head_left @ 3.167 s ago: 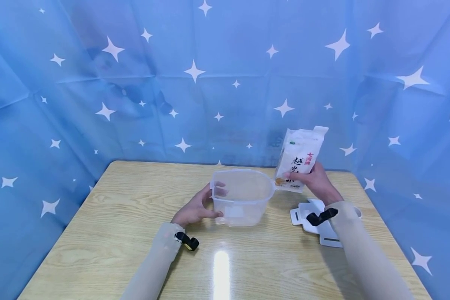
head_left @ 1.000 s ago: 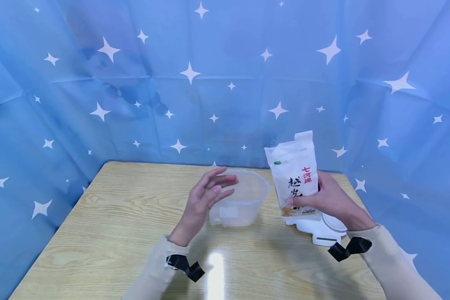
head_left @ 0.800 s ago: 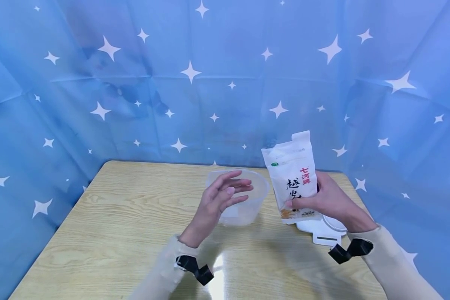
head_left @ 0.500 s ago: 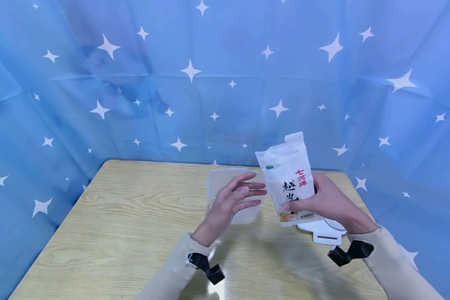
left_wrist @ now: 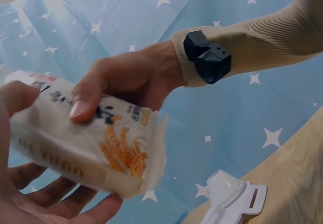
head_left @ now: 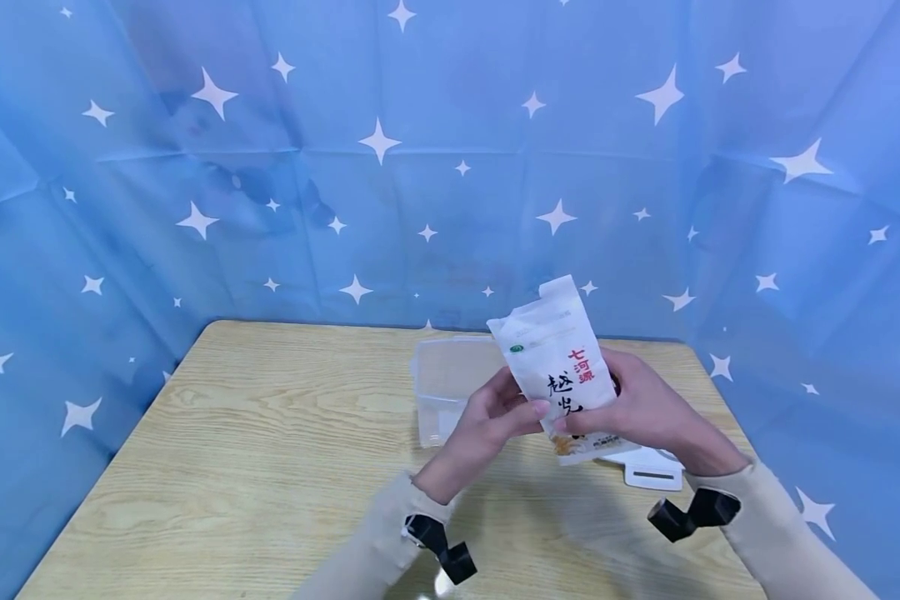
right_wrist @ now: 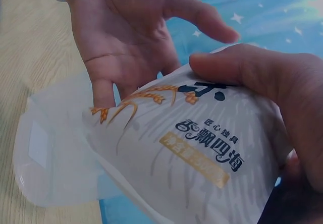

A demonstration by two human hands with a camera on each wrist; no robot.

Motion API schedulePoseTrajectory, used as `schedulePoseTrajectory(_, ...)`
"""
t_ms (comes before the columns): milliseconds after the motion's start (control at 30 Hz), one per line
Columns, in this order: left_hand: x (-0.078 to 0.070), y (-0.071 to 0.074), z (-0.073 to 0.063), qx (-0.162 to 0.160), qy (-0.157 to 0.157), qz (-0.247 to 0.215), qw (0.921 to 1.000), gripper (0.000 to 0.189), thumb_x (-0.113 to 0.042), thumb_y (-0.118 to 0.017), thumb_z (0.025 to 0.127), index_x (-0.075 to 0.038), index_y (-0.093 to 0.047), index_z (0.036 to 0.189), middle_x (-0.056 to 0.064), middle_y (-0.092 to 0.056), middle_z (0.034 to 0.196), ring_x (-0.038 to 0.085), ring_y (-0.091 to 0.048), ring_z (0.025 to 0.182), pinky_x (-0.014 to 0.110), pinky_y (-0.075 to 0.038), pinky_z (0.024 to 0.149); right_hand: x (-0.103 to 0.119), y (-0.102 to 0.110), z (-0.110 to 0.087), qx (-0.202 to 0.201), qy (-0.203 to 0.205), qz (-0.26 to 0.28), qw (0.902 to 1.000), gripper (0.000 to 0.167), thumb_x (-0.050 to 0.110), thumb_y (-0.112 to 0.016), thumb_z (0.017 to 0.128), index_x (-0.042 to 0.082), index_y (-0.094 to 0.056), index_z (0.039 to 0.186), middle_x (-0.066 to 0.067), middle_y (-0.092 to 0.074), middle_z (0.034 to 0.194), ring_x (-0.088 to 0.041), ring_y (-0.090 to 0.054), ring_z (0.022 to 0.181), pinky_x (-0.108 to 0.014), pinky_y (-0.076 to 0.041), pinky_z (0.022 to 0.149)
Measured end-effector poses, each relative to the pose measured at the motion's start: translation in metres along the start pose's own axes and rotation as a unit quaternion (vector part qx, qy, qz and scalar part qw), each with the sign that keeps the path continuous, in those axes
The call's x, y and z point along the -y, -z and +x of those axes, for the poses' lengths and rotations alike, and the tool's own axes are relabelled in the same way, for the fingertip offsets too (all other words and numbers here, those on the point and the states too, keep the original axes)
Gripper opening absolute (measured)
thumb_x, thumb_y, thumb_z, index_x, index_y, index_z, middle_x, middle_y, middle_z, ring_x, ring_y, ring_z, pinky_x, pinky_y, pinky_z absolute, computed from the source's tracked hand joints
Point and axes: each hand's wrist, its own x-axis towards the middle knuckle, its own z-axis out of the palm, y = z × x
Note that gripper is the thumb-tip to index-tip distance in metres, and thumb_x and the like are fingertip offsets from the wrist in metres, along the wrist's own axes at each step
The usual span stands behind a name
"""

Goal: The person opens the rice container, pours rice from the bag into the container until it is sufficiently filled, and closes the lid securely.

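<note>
My right hand [head_left: 648, 408] grips a white bag of rice [head_left: 547, 342] by its lower right side, thumb across the printed front. The bag is raised above the table and leans left, with black and red characters and orange grain ears on it. My left hand [head_left: 491, 421] is at its left side: the thumb overlaps the front, and the loosely spread fingers [left_wrist: 101, 211] reach behind and below. In the right wrist view, the left palm [right_wrist: 126, 37] faces the bag. Behind the left hand stands a clear plastic container [head_left: 450, 367], partly hidden.
A white plastic lid [head_left: 654, 471] with slotted tabs lies on the table at the right, mostly hidden behind the bag and right hand. The wooden table [head_left: 232, 467] ends at a blue curtain [head_left: 307, 250] with white stars. Each wrist wears a black camera [head_left: 693, 514].
My left hand has let go of the container, risen and moved right to the bag. The right hand has brought the bag left and lower, tilting it further left. The container stays put.
</note>
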Motion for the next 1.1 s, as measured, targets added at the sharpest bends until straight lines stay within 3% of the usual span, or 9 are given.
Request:
schedulePoseTrajectory(433,0.008,-0.016,0.009,-0.056,-0.008,0.022,0.9982,0.042,-0.019,-0.069,0.099,-0.018,-0.056,0.139,0.007,-0.064,0.135,0.017,-0.067,0.118,0.032,-0.062,0.092,-0.001,0.003,-0.002,-0.005,0.002,-0.033,0.9994,0.056,0.029,-0.091,0.076,0.015,-0.063,0.123,-0.008,-0.073,0.103,-0.023,-0.070,0.083,-0.037,-0.060,0.066)
schedulePoseTrajectory(867,0.014,-0.027,0.016,-0.071,-0.029,-0.010,0.9970,0.036,-0.017,-0.068,0.100,-0.013,-0.059,0.134,0.009,-0.067,0.127,0.019,-0.071,0.111,0.035,-0.064,0.087,-0.010,0.012,-0.007,-0.003,0.045,-0.063,0.9970,0.076,0.029,-0.085,0.084,0.026,-0.044,0.149,-0.008,-0.069,0.109,-0.017,-0.069,0.085,-0.033,-0.060,0.063)
schedulePoseTrajectory(1100,0.019,-0.035,0.019,-0.092,-0.009,-0.045,0.9947,0.036,-0.016,-0.070,0.098,-0.016,-0.060,0.133,0.006,-0.067,0.126,0.018,-0.070,0.111,0.031,-0.065,0.085,-0.014,0.021,-0.012,0.001,0.060,-0.108,0.9924,0.078,0.033,-0.083,0.086,0.026,-0.040,0.151,-0.002,-0.069,0.106,-0.012,-0.067,0.085,-0.029,-0.059,0.064)
